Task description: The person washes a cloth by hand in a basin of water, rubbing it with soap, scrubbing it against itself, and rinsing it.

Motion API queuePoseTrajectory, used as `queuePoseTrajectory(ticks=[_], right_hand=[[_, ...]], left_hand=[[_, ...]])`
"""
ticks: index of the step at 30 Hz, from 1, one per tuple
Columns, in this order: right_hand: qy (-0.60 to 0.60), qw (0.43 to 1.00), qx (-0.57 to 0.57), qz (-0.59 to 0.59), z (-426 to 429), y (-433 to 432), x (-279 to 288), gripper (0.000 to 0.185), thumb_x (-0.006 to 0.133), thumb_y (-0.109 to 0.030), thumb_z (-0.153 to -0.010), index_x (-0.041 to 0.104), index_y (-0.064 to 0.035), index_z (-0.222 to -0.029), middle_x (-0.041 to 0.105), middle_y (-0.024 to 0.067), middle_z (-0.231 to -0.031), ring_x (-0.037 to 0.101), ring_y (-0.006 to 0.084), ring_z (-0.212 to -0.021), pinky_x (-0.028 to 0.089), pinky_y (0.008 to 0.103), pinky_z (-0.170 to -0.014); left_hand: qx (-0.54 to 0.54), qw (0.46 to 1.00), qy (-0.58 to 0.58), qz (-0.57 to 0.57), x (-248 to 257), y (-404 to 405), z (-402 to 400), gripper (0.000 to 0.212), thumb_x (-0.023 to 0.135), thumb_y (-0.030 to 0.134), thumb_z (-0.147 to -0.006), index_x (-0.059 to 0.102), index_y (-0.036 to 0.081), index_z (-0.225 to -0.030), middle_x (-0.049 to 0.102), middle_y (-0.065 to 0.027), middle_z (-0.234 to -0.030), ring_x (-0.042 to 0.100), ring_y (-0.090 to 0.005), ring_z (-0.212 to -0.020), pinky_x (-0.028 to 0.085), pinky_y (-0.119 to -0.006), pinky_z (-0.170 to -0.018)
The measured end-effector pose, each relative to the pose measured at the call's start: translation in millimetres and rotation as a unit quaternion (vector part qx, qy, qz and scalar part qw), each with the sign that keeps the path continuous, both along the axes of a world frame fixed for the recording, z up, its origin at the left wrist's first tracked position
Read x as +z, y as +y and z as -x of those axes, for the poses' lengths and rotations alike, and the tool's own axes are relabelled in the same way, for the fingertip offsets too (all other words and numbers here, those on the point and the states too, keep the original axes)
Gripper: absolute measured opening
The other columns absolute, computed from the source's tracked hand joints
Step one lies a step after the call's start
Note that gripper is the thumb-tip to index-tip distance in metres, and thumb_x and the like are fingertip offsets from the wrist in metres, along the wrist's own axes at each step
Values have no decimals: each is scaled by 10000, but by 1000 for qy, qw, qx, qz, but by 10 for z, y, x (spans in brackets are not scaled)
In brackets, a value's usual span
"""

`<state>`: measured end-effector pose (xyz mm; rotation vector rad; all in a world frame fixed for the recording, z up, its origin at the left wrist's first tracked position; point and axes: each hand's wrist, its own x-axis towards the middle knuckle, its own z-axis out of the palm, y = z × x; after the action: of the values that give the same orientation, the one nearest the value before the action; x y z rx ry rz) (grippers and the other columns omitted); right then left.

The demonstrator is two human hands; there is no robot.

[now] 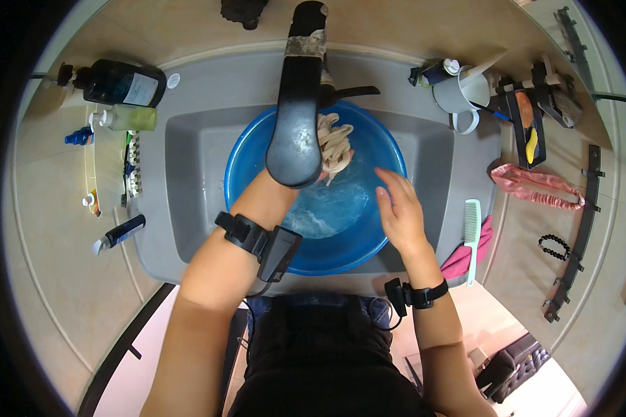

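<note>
A blue plastic basin (339, 258) stands in the grey sink (188, 172) with water in its bottom. My left hand (324, 174) is mostly hidden behind the black faucet (298, 120); a few fingertips show against a bunched beige cloth (335, 142), which it holds over the basin. At the basin's right side, my right hand (399, 208) hangs above the rim, fingers apart, with nothing in it. Both forearms wear black strapped devices.
Bottles (130, 117) crowd the left ledge. At the back right stands a white mug (451, 96) holding several items. A pale green comb (472, 234) lies across a pink cloth (456, 263) at the sink's right edge. The faucet reaches over the basin.
</note>
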<state>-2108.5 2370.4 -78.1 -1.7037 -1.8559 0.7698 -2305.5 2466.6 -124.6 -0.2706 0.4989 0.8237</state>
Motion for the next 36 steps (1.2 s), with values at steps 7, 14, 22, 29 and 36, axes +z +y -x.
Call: queuePoseTrajectory(ticks=[7,14,22,29,36], right_hand=[[118,991,47,-38,887,393,-36,429,622,-202,-784,540,-27,-1167,562,188,-1165,496,360,-1111,404,433,-934],[206,970,76,104,1279,676,-657,332,530,-216,-895,544,-16,-1160,575,127,-1127,529,217,-1054,408,323,-911],[86,986,132,-45,1213,562,-511,388,528,-230,-878,508,-113,-1248,533,183,-1220,481,314,-1154,351,438,-988],[41,981,176,-77,1146,588,-344,363,507,-290,-878,559,-102,-1184,555,131,-1200,472,319,-1160,318,423,-1010],[110,986,81,91,1236,963,-79,358,444,-208,-905,544,-32,-1201,522,187,-1237,425,361,-1215,284,425,-1038]], left_hand=[[109,993,31,-14,-116,-548,19,283,542,338,-884,592,89,-1009,637,-64,-965,612,-216,-891,494,-372,-824],[165,974,155,26,28,-655,182,319,485,202,-912,476,109,-1217,496,-69,-1254,488,-214,-1137,404,-350,-942],[142,971,191,16,-9,-788,-3,337,472,229,-917,481,52,-1203,566,-87,-1149,533,-184,-1042,433,-335,-884],[243,970,-16,-10,273,-635,144,409,450,427,-923,473,126,-1200,553,-52,-1160,509,-174,-1095,407,-331,-930],[188,982,21,0,234,-642,82,386,500,373,-899,519,105,-1176,609,-60,-1074,565,-210,-1028,421,-382,-921]])
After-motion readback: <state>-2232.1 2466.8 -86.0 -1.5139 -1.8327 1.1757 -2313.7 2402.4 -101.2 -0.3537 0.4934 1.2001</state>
